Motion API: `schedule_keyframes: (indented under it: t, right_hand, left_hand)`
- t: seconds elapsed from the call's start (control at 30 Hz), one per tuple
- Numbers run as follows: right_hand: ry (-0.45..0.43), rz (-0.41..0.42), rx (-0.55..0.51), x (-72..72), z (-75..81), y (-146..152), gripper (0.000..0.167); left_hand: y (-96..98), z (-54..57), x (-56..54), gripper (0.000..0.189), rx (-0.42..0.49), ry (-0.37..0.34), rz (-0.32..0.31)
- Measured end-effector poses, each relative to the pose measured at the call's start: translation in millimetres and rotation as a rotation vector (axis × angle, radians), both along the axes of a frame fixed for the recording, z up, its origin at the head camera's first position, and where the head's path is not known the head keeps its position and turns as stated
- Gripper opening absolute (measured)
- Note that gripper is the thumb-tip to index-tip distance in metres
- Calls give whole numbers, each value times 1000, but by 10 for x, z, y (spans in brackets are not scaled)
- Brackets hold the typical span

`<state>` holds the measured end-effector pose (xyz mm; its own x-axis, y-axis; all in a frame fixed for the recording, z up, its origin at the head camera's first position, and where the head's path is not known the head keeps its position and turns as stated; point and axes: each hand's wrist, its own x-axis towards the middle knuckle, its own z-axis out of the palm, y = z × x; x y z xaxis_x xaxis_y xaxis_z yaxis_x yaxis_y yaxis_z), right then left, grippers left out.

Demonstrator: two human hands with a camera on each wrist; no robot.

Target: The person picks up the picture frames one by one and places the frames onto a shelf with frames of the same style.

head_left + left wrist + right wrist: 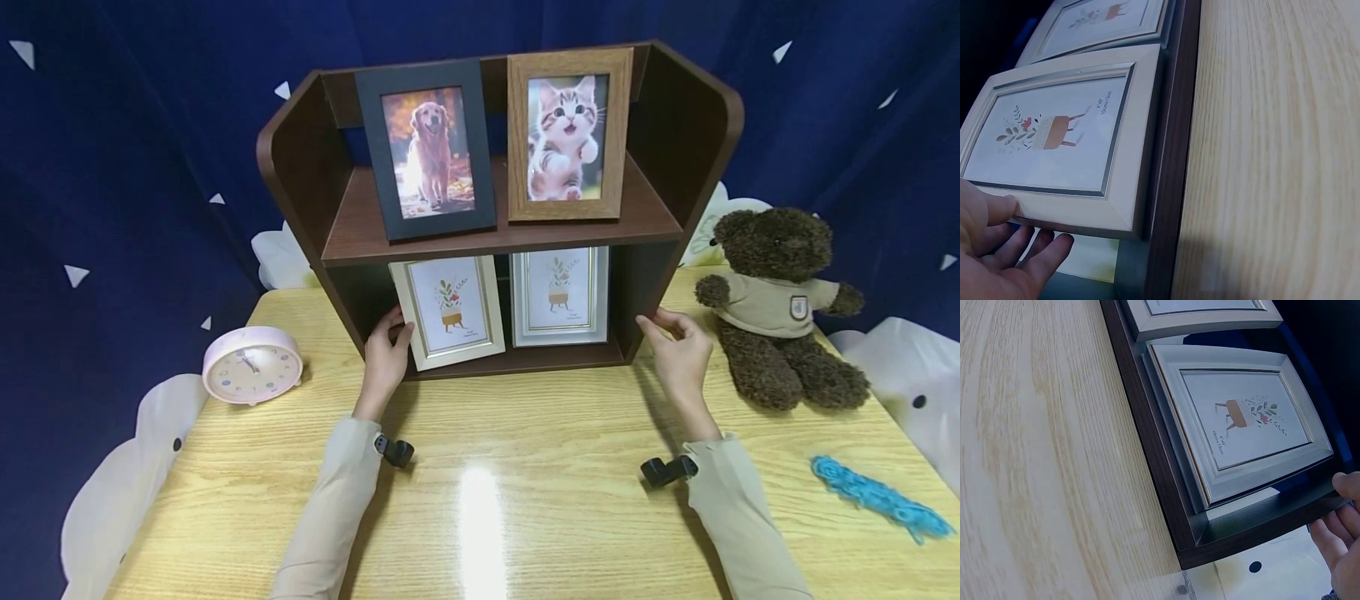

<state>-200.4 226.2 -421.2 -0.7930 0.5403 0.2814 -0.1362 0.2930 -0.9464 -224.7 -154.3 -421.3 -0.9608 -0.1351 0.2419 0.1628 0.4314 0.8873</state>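
A dark brown two-tier shelf (pixel 495 242) stands on the table. On its lower tier, a cream picture frame (pixel 491 312) leans slightly askew at the left. My left hand (pixel 386 358) grips that frame's left edge; in the left wrist view the thumb (pixel 1000 209) lies on its border and the fingers (pixel 1047 256) curl beside and behind the edge. A silver-white picture frame (pixel 1175 412) stands at the lower right. My right hand (pixel 681 354) pinches the front edge of the shelf's right side panel, thumb on the inner side, fingers outside.
Up top stand a dark frame (pixel 375 150) with a dog photo and a wooden frame (pixel 517 142) with a kitten photo. A pink clock (pixel 251 367) sits left; a brown teddy bear (pixel 780 308) and blue yarn (pixel 877 496) lie right. Dark blue curtain (pixel 150 167) hangs behind.
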Motion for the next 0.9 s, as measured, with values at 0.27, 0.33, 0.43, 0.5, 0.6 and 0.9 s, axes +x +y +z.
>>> schedule_keyframes:
  t: [0.27, 0.33, 0.43, 0.5, 0.6, 0.9]
  right_hand:
    - [-6, -2, 4, 3, 4, -3, 18]
    - [-6, -1, 2, 3, 1, 0, 18]
    - [-7, -2, 4, 5, -4, 2, 19]
    - [-12, -3, 6, 6, -9, 4, 20]
    - [-13, -5, 12, 5, -9, 6, 23]
    - [-7, 5, 12, -17, -14, 20, 21]
  left_hand:
    - [-18, -33, 51, 43, 14, -20, -1]
    - [-25, -40, 77, 44, 18, -12, -4]
    - [-37, -47, 123, 44, 17, -3, -9]
    - [-47, -47, 159, 45, 19, -10, -16]
    - [-58, -45, 207, 45, 15, -29, -34]
    - [-67, -57, 380, 45, 17, -21, -83]
